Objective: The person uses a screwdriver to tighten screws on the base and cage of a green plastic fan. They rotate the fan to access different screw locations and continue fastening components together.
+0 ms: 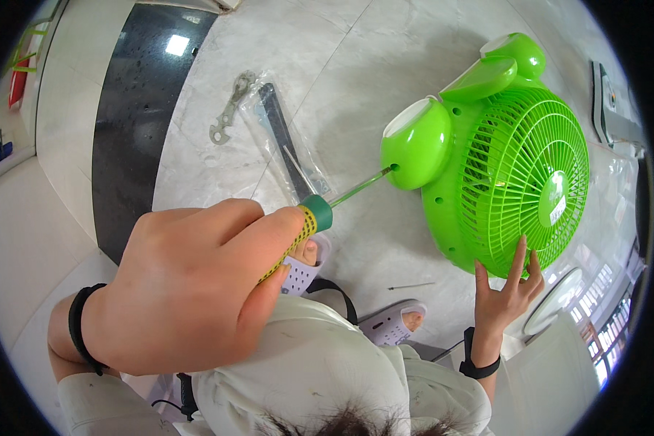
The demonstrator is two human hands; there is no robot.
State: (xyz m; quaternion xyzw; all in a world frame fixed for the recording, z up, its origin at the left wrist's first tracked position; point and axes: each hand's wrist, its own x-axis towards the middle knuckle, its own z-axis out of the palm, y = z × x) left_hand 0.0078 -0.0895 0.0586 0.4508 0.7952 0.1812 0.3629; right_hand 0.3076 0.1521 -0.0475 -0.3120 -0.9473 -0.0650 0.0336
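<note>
A bright green table fan (pixel 512 156) lies on the pale marble floor (pixel 356 65), its round grille facing me. My left hand (pixel 189 283), with a black band on the wrist, is shut on a screwdriver (pixel 314 216) that has a green and yellow handle. The shaft reaches right, and its tip sits against a rounded green foot (pixel 416 145) with a white pad on the fan's base. My right hand (pixel 507 294), a black band on its wrist too, rests with spread fingers on the lower rim of the grille.
A flat metal wrench (pixel 229 109) and a clear plastic bag holding a black strip (pixel 283 138) lie on the floor beyond the screwdriver. A thin metal pin (pixel 410 286) lies near my slippered feet (pixel 394 325). A black tile band (pixel 134 123) runs on the left. A white round part (pixel 556 298) sits at right.
</note>
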